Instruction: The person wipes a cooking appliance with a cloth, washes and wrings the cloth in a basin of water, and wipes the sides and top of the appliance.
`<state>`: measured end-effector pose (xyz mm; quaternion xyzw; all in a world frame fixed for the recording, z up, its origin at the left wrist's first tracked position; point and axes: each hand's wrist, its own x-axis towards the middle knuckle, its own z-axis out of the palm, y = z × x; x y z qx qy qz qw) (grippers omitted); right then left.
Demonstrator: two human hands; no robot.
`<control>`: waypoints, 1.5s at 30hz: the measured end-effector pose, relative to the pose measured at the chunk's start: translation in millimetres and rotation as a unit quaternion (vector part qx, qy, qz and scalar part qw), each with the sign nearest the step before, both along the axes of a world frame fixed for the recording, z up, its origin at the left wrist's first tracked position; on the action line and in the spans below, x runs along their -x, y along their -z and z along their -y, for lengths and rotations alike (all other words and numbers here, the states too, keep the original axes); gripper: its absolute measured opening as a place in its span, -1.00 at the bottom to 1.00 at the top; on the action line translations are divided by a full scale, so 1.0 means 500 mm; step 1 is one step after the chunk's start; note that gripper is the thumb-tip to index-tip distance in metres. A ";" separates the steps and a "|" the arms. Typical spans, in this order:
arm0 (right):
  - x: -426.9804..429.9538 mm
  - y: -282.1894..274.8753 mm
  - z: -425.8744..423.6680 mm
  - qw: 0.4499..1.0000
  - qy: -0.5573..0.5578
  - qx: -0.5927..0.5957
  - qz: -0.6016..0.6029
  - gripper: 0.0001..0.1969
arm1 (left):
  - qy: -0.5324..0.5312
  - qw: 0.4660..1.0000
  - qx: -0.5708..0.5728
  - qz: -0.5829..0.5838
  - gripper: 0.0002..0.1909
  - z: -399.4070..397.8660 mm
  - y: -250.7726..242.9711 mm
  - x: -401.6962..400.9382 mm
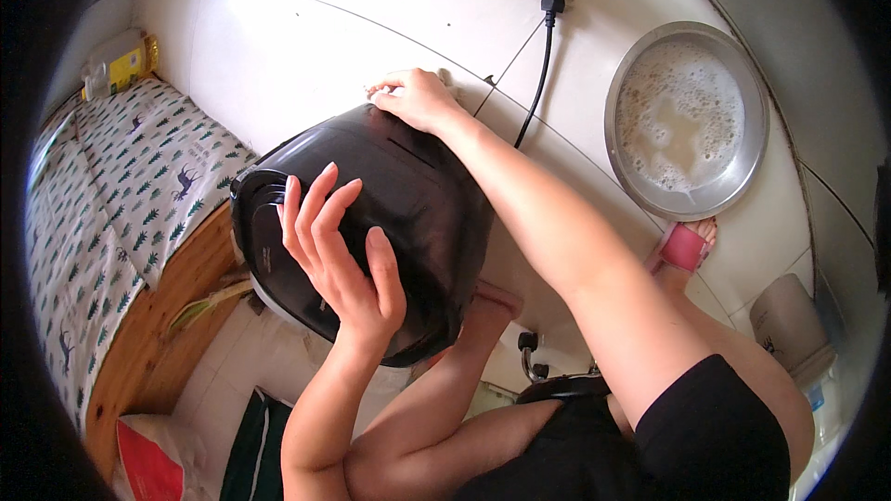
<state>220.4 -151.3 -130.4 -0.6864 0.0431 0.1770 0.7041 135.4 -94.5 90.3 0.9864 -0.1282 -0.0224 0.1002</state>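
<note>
A large glossy black electric appliance, rounded in shape, stands tilted on the floor before me. My left hand is over its left side, fingers apart and thumb raised, holding nothing. Whether its fingertips touch the casing I cannot tell. At the far top edge of the appliance is my right hand, its fingers closed on a small pale thing that looks like a cloth, mostly hidden behind the hand. A black power cord with a plug runs out from behind the appliance across the tiles.
To the right, a metal basin holds cloudy, foamy water, close to my foot in a pink slipper. At left stands a wooden piece of furniture under a patterned cloth. A grey bin is at lower right.
</note>
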 end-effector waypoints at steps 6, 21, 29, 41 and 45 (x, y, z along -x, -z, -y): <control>0.041 -0.038 0.053 0.992 -0.064 -0.065 -0.081 -0.60 | 0.005 1.000 0.000 0.001 -0.64 0.005 0.001 0.002; 0.213 -0.124 0.235 0.981 -0.095 -0.160 -0.049 -0.39 | -0.010 0.999 -0.026 -0.028 -0.63 0.004 -0.017 0.006; 0.043 -0.032 0.086 0.954 -0.186 -0.236 0.001 -0.47 | -0.030 0.999 0.007 -0.042 -0.62 0.006 -0.009 0.007; -0.100 -0.047 -0.052 0.904 -0.390 -0.167 -0.049 -0.34 | -0.032 0.999 0.013 -0.036 -0.59 0.002 -0.004 0.008; -0.020 -0.068 0.029 0.964 -0.252 -0.050 -0.072 -0.22 | -0.023 0.999 -0.021 -0.044 -0.62 0.006 -0.014 0.000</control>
